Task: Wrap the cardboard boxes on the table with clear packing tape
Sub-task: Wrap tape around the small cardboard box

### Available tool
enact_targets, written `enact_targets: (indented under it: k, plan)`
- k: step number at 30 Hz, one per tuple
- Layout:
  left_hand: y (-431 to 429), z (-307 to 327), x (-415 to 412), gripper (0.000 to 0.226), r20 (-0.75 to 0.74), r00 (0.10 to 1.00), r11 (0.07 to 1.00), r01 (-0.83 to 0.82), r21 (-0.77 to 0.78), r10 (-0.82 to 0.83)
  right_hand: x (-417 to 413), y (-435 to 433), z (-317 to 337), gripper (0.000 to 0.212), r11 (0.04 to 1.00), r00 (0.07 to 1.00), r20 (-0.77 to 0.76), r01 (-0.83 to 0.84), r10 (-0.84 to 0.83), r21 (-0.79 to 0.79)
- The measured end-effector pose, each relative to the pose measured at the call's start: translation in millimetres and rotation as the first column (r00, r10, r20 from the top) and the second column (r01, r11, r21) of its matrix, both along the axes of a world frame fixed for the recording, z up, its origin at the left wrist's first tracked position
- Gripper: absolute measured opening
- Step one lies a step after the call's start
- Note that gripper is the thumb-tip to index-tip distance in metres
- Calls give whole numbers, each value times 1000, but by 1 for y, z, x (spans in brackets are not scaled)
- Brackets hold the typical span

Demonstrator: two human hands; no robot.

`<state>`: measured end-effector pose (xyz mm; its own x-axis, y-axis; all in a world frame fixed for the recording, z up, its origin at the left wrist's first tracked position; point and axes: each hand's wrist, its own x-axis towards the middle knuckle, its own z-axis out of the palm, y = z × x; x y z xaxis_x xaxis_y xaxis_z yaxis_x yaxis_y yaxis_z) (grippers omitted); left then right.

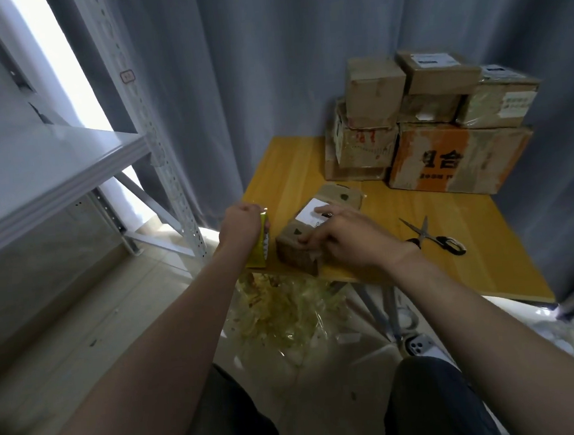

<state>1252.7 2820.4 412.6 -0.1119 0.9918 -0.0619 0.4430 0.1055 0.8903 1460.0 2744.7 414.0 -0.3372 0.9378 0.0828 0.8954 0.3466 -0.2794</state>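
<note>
- Gripping yellow tape dispenser (260,251) in left hand (243,222), at near left corner of table (302,168).
- Pressing right hand (352,236), fingers extended, on small cardboard box (293,253), near edge.
- Right of that: scissors (431,237).

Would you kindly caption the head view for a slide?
Left hand grips a yellow tape dispenser; right hand presses a small cardboard box on the table.

Arms outstretched, left hand (242,225) clenched, right hand (347,238) pressing palm-down
</note>
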Motion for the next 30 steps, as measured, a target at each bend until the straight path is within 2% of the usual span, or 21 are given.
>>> enact_targets:
  k: [2,5,10,13,17,20,24,27,30]
  plan:
    - [-1,-1,2,33,-10,1000,1000,10,5,-10,-5,-5,-2,21,994,992,-84,95,-91,49]
    - [0,-2,4,35,-19,1000,1000,12,26,-11,-22,-8,-17,46,990,981,-150,128,-119,51]
    - [1,-8,-2,34,-53,999,999,11,47,-9,-11,0,-33,40,996,985,-173,-11,27,91]
    - [1,-13,-3,31,-68,998,996,1,85,5,-7,15,-28,38,998,983,-177,-29,39,59]
    - [11,-12,2,31,-117,993,994,19,111,-5,-9,48,-20,38,997,978,-192,80,-77,7]
    - [29,-8,6,33,-199,979,998,44,50,-33,-13,78,-16,35,986,970,-181,157,-165,-57]
    - [55,-9,16,33,-182,983,999,-24,23,27,-21,120,-11,37,974,970,-103,212,-219,-78]
    - [74,-9,27,33,-153,985,996,-69,47,76,-20,150,-10,40,958,952,-106,280,-286,-69]
    - [97,-8,40,35,-199,980,998,0,56,11,-18,182,-10,40,938,927,-145,340,-347,-68]
